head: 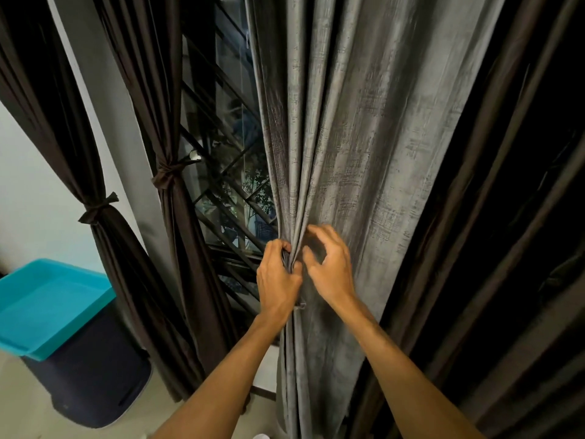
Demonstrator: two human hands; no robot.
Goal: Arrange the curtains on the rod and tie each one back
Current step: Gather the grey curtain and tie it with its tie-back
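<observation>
Our left grip [278, 277] clenches the gathered folds of the grey curtain [364, 137] hanging beside the window [221, 160]. Our right grip [329, 267] hovers released, fingers curved. If the left slackens before a tie goes round, we judge the pleats spill apart.

Barred window [218, 185], pale wall [25, 185], teal-lidded bin [53, 299].

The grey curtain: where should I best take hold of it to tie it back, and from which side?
Probably grip the grey curtain by its gathered pleats at the window-side edge, where the left hand pinches them. Come from the right, sweeping loose fabric in: the folds hang vertical and converge there.
</observation>
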